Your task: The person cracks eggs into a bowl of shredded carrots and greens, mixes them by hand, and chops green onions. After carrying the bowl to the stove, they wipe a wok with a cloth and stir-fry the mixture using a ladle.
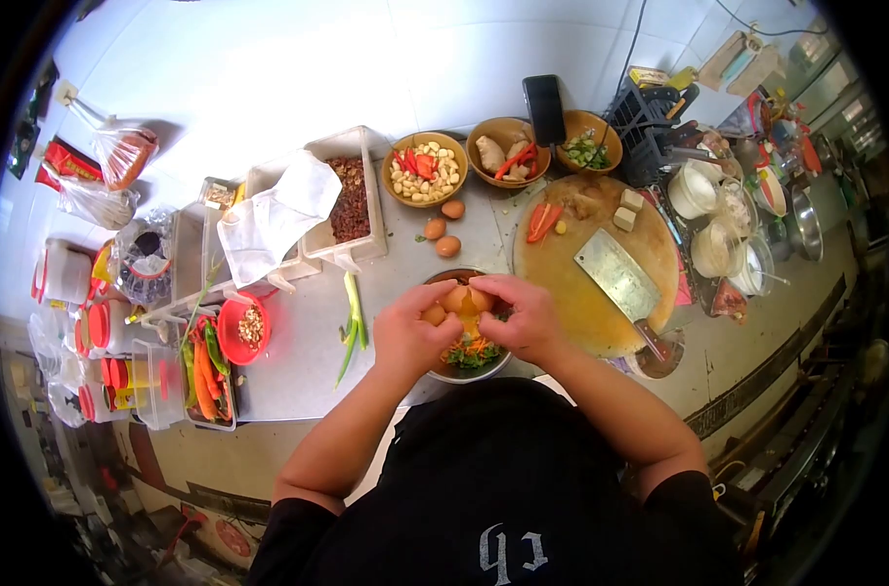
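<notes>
Both my left hand (412, 324) and my right hand (521, 317) grip a cracked brown egg (467, 301), its shell pulled apart between thumbs and fingers. Orange-yellow yolk shows below the split, over a metal bowl (476, 376). Inside the bowl lie chopped greens and shredded carrot (474, 354). Another rounded brown shape (433, 313), egg-like, shows close to my left fingers. Beyond the bowl, three whole brown eggs (447, 245) rest on the metal counter.
On the right, a cleaver (618, 275) lies on a round chopping board (552, 327) with pepper and pale cubes. Wooden bowls (424, 195) of ingredients line the wall. A spring onion (353, 327), a red bowl (244, 327) and a vegetable tub (208, 422) sit left.
</notes>
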{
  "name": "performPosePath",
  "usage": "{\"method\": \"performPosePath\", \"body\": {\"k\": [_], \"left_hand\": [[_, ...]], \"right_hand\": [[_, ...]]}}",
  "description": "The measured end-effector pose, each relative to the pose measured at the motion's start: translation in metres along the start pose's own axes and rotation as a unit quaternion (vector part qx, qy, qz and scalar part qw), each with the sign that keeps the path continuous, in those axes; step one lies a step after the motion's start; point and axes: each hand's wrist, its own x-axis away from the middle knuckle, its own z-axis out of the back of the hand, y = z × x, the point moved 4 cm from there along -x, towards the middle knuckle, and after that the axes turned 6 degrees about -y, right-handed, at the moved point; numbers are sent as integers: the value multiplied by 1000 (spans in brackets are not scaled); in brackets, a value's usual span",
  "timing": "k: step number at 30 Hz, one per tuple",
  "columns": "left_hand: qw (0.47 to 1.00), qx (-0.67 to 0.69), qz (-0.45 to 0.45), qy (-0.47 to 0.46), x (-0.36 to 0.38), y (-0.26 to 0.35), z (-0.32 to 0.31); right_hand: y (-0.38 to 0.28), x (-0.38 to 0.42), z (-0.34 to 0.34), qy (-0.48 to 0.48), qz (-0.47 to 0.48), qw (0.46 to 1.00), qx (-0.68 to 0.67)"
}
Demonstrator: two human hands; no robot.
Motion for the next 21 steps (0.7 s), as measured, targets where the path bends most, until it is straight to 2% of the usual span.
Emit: {"method": "performPosePath", "body": {"k": [4,6,7,9,12,21], "left_hand": [[998,-6,-50,-31,-1,5,14],[990,-84,-104,-36,-1,13,21],[990,-84,-103,-37,-2,13,23],[972,-140,-187,-15,0,19,26],[961,-167,-221,5,2,27,30],[959,-166,-230,13,5,32,35]], "right_hand": [[-1,-3,7,-31,68,996,45],[-7,-4,9,-62,121,985,109],[-8,-5,10,-63,121,985,109],[-14,-5,11,-64,162,974,142],[-21,-5,14,-56,185,967,168],[-25,-1,18,-53,161,973,158]]}}
